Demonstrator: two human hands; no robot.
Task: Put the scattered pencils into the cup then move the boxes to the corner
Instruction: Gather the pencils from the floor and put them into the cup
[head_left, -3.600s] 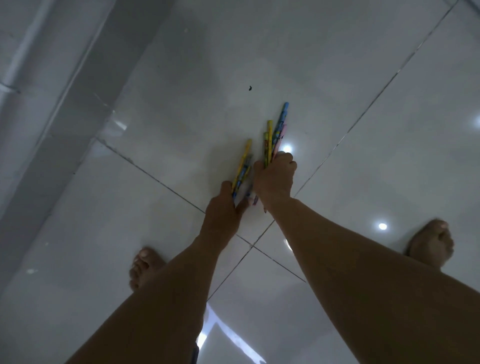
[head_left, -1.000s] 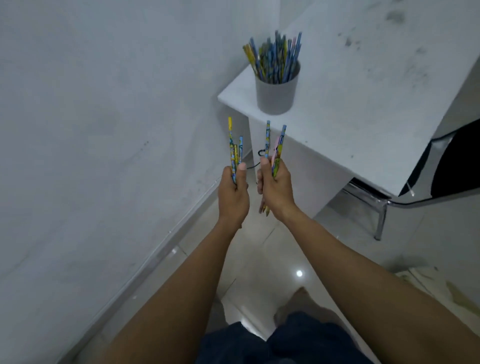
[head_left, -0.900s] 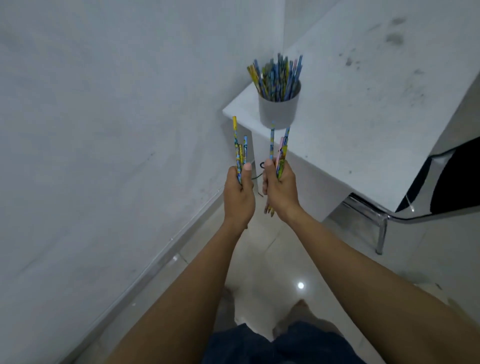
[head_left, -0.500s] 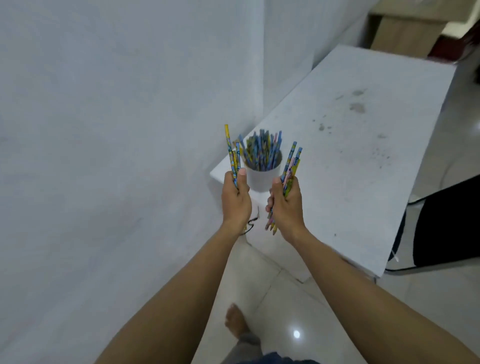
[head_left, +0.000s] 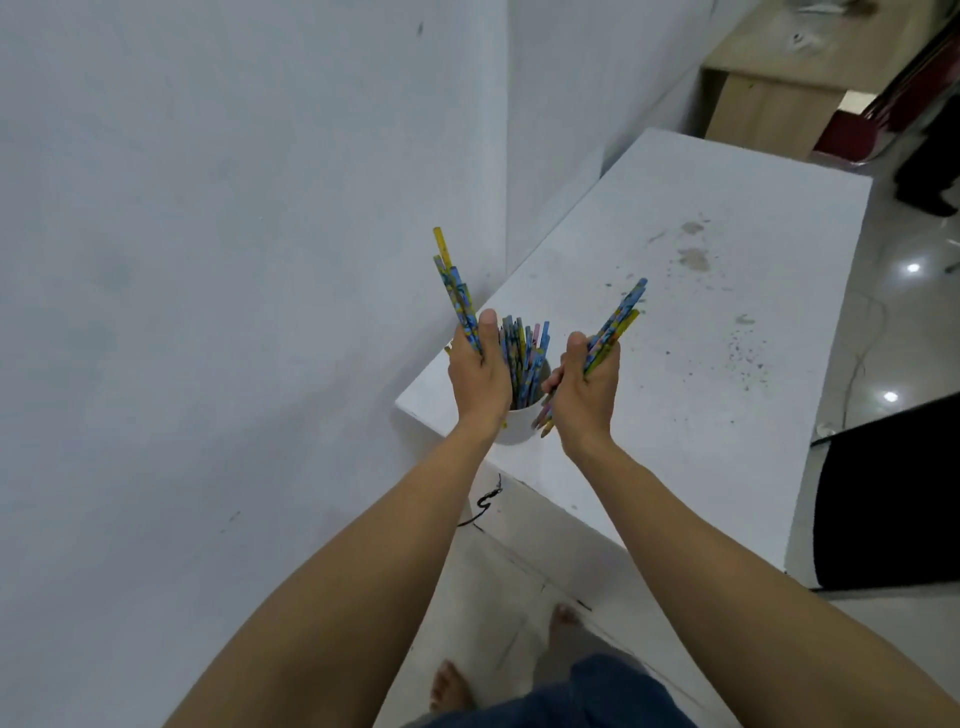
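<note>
- Left hand (head_left: 478, 382) is raised, its back to the camera, thumb pointing up, fingers curled round a bunch of pencils (head_left: 456, 291).
- Right hand (head_left: 588, 392) is level with it, a little apart, gripping a second bunch (head_left: 618, 322) that tilts rightward.
- Both bare forearms reach forward and converge.

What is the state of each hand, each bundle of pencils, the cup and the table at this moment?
cup, upright on the near corner of the table, holds many pencils.
table, white, speckled with stains.
left bundle, nearly upright, not in the cup.
right bundle, tilted rightward, not in the cup.
left hand, grips the left bundle beside the cup.
right hand, grips the right bundle beside the cup.
</note>
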